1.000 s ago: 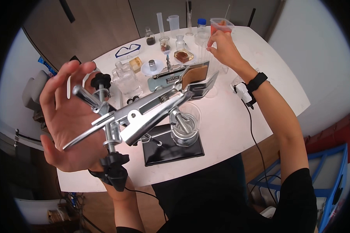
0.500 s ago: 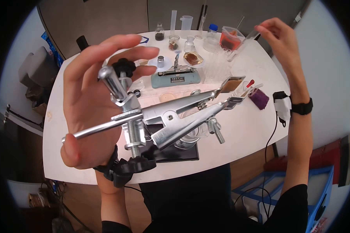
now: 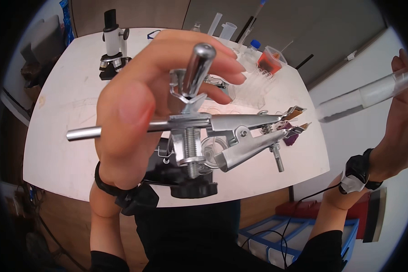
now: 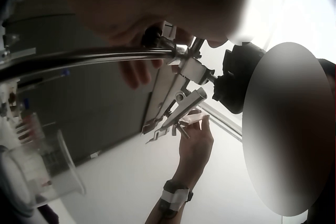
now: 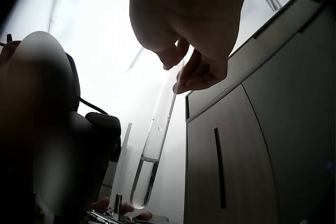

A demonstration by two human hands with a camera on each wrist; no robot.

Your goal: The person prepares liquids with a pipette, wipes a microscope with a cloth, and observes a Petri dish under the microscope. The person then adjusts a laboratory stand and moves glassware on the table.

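A metal clamp [image 3: 249,131] stands large in the head view, its cork-lined jaws apart and pointing right, nothing between them. My left hand [image 3: 140,104] is at its rear, thumb across the clamp's rod [image 3: 84,133] and fingers curved behind the fitting. From the left wrist, the hand [image 4: 157,3] appears above the clamp [image 4: 184,111]. My right hand [image 3: 401,113] pinches the upper end of a test tube [image 3: 362,97], tilted with its rounded end toward the jaws but apart from them. In the right wrist view the tube [image 5: 152,145] has clear liquid at the bottom.
Below the clamp are a black stand base [image 3: 156,170] and a glass vessel [image 3: 208,163]. A microscope [image 3: 115,45] stands back left. Clear tubes [image 3: 247,93], an orange-red container [image 3: 269,61] and a blue-capped bottle [image 3: 250,54] are farther back. A purple cloth [image 3: 290,138] lies right.
My right hand has lifted the test tube from the back of the table and brought it nearer on the right. My left thumb has come over the rod. The head view has shifted.
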